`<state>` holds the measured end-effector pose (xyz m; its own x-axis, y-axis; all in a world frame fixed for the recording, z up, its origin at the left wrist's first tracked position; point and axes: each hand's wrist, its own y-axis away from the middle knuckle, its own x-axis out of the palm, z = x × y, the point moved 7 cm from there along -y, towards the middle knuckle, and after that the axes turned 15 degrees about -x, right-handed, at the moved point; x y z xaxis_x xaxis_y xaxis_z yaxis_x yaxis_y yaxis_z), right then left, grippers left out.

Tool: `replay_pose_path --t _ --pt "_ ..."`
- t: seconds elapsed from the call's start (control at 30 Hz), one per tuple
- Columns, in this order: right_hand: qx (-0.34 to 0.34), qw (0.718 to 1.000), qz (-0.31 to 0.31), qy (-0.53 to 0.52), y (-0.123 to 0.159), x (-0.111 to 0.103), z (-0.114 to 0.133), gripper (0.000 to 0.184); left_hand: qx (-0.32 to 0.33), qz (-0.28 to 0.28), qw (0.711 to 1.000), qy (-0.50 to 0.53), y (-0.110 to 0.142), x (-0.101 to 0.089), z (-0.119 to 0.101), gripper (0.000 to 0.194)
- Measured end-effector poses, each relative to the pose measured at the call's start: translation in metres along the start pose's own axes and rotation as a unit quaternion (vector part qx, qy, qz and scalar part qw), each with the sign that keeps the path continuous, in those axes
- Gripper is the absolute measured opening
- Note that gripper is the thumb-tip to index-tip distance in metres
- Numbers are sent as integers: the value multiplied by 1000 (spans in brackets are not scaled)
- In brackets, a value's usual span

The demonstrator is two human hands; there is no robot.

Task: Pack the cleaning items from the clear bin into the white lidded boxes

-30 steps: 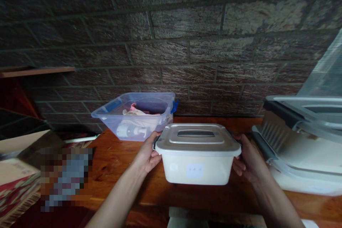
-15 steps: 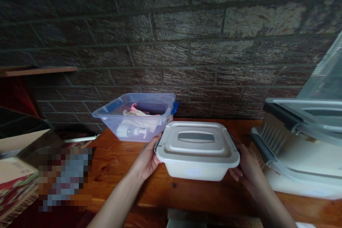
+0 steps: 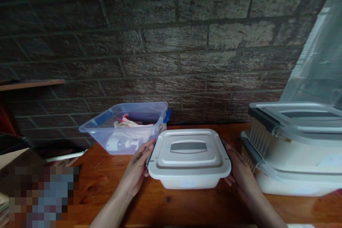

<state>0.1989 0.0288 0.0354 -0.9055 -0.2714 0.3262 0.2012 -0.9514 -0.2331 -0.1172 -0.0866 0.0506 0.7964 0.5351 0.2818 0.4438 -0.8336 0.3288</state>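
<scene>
A white lidded storage box [image 3: 189,155] with a grey strip in its lid is between my hands, over the wooden table [image 3: 171,206]. My left hand [image 3: 137,167] grips its left end, the fingers and thumb along the rim by the side latch. At the opposite end my right hand [image 3: 238,169] is closed around the rim, with some fingertips showing underneath. The lid lies flat on the box, and what is inside is hidden. Whether the base touches the table I cannot tell.
Left of the box stands an open clear bluish bin [image 3: 128,128] holding a white bottle [image 3: 121,143] and cloth. Two stacked cream boxes with grey latches [image 3: 296,146] are at the right. Behind rises a dark brick wall [image 3: 160,60]. A cardboard box [image 3: 16,164] is at far left.
My view has tilted up and turned slightly right, so the whole scene sits lower and further left. Both hands keep their hold on the white box.
</scene>
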Motion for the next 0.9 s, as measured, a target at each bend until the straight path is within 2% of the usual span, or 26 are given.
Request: replay_pose_path --t 0.07,0.17,0.27,0.33,0.4,0.53,0.7,0.9 --pt "19 999 -10 30 4 -1 3 60 30 -14 998 -54 2 0 -11 61" --pt "31 992 -19 121 12 -5 9 78 82 -38 989 -121 2 -2 -25 58" --pt "-58 972 -18 229 19 -9 27 82 138 -37 969 -202 4 -2 -34 51" --pt "-136 948 -20 288 24 -9 42 77 149 -32 955 -253 6 -2 -36 47" --pt "-180 930 -9 320 29 -7 52 69 149 -30 945 -290 8 -2 -37 46" --pt "-169 936 33 306 32 4 60 63 150 -11 929 -339 20 9 -43 45" --pt "-146 943 44 294 29 11 59 66 135 32 934 -329 40 28 -47 51" --pt "-127 958 51 251 35 14 61 78 182 7 907 -381 54 28 -59 49"
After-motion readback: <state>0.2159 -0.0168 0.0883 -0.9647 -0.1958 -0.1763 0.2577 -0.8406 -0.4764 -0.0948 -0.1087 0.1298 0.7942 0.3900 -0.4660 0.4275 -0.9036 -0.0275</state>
